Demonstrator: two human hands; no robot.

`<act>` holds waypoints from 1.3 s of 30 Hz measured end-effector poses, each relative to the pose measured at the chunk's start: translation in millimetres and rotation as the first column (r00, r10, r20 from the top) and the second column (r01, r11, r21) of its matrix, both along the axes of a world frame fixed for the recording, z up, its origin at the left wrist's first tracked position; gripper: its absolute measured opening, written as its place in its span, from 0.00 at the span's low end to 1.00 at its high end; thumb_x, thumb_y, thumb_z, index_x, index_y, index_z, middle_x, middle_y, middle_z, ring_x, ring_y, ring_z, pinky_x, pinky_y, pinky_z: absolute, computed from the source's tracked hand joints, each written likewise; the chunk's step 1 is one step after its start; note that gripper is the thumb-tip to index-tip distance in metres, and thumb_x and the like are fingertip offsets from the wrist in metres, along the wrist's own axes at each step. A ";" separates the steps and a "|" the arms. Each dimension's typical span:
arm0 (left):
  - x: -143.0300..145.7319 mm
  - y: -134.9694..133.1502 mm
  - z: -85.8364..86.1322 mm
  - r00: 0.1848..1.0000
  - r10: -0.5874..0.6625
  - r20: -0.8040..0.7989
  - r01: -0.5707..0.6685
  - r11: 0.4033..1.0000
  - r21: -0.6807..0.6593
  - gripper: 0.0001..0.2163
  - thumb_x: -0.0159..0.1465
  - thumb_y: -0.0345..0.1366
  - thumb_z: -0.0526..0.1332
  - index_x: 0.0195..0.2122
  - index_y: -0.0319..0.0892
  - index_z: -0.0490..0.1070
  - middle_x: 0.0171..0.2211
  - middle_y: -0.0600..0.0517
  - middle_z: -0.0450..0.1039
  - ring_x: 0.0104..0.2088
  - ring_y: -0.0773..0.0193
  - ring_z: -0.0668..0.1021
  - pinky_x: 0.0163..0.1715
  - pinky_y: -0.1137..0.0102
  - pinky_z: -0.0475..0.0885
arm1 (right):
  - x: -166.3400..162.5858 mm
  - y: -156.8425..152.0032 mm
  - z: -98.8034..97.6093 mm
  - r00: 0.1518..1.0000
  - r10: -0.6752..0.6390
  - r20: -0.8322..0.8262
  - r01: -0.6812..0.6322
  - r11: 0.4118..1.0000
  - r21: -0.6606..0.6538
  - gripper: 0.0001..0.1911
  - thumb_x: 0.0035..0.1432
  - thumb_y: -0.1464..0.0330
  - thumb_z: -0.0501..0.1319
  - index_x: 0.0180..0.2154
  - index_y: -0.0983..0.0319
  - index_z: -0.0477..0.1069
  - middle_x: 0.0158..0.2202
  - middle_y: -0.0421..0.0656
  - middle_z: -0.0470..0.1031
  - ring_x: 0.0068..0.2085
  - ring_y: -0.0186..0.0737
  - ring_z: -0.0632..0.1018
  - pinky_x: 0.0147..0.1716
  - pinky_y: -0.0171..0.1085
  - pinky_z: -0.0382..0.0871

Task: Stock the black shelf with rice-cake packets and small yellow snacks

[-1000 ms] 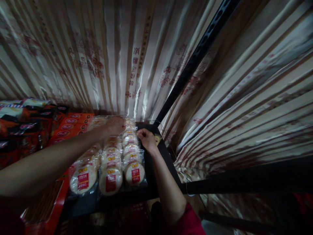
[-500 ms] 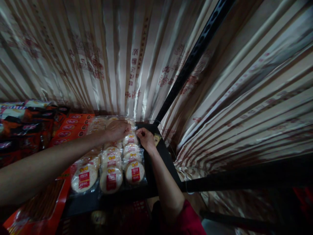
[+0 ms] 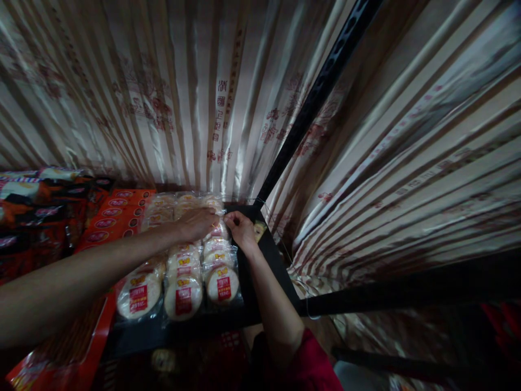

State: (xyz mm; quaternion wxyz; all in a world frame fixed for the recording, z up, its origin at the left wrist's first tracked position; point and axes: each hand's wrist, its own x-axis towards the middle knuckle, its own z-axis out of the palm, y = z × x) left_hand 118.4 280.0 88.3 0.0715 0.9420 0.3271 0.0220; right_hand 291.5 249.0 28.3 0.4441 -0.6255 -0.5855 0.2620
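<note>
Round pale crackers in clear wrappers with red labels lie overlapped in three rows on a dark shelf. My left hand (image 3: pixel 198 224) reaches across the middle row, its fingers closed at the left edge of a wrapped cracker (image 3: pixel 218 230) in the right row. On the other side of that packet, my right hand (image 3: pixel 241 230) pinches the wrapper's edge between thumb and forefinger. The fingertips of my left hand are partly hidden. Nearest me, a front cracker packet (image 3: pixel 223 284) ends the right row. My left forearm covers part of the left and middle rows.
Orange snack packs (image 3: pixel 106 216) and dark-and-orange bags (image 3: pixel 36 212) sit at the left. A black metal post (image 3: pixel 309 114) rises at the shelf's back corner, before pleated curtains (image 3: pixel 163 81). A yellowish packet (image 3: pixel 259 231) lies by the right edge. A dark rail (image 3: pixel 366 293) runs right.
My left hand has shifted slightly down, and the cracker between my hands now lies a little lower. Both hands stay at the same packet; the view has moved slightly.
</note>
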 end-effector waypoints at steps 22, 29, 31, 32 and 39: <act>2.9 -6.1 2.6 1.000 0.028 0.010 -0.028 1.000 -0.001 0.10 0.57 0.24 0.53 0.32 0.39 0.74 0.35 0.48 0.75 0.39 0.64 0.75 0.44 0.69 0.69 | 7.9 -46.1 21.7 0.972 0.010 0.236 0.049 0.969 -0.243 0.15 0.56 0.56 0.56 0.30 0.60 0.73 0.25 0.39 0.74 0.28 0.36 0.73 0.25 0.32 0.58; 3.1 -4.7 1.8 0.998 0.057 0.012 -0.057 0.998 -0.031 0.10 0.58 0.24 0.53 0.33 0.39 0.74 0.36 0.47 0.75 0.40 0.62 0.76 0.44 0.68 0.69 | 9.0 -40.1 12.6 0.994 0.004 0.109 0.023 0.970 -0.242 0.12 0.52 0.58 0.59 0.28 0.61 0.71 0.24 0.38 0.73 0.27 0.34 0.72 0.26 0.31 0.60; 3.2 -5.3 2.7 0.998 0.068 0.017 -0.067 0.997 -0.028 0.11 0.58 0.25 0.53 0.35 0.39 0.74 0.38 0.47 0.75 0.41 0.62 0.75 0.44 0.68 0.69 | 9.7 -37.1 8.8 0.998 -0.004 0.059 0.017 0.975 -0.223 0.11 0.52 0.59 0.59 0.28 0.61 0.71 0.23 0.37 0.72 0.26 0.33 0.72 0.26 0.31 0.62; 3.2 -5.6 3.2 0.997 0.069 0.019 -0.069 0.997 -0.025 0.11 0.59 0.25 0.53 0.35 0.39 0.74 0.38 0.47 0.75 0.41 0.62 0.75 0.44 0.68 0.69 | 9.8 -35.7 6.9 1.000 -0.008 0.031 0.014 0.977 -0.212 0.11 0.52 0.60 0.59 0.28 0.61 0.70 0.22 0.37 0.72 0.25 0.33 0.72 0.26 0.31 0.62; 2.6 -5.5 5.6 0.999 0.047 -0.012 -0.047 0.999 -0.013 0.11 0.61 0.27 0.51 0.33 0.40 0.74 0.37 0.48 0.75 0.41 0.63 0.75 0.44 0.70 0.68 | 7.2 -30.4 -1.2 0.999 -0.038 -0.007 0.036 0.983 -0.182 0.09 0.53 0.62 0.58 0.28 0.60 0.71 0.21 0.37 0.72 0.25 0.33 0.72 0.27 0.32 0.66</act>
